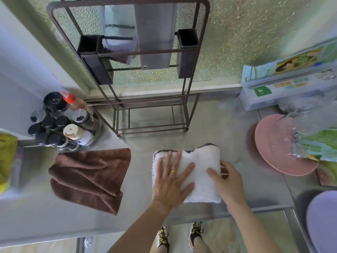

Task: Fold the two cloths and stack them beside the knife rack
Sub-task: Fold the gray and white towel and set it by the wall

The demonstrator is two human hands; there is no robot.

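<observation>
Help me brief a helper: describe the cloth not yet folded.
Find the metal rack by the window. Left of its base, beside the spice bottles, lies the brown cloth. It is rumpled and untouched, unlike the white cloth under both hands.

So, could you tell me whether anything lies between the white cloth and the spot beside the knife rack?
Nothing visible does. The white cloth lies folded under the left hand and right hand, just in front of the knife rack; the counter between them is bare. The brown cloth lies off to the left.
</observation>
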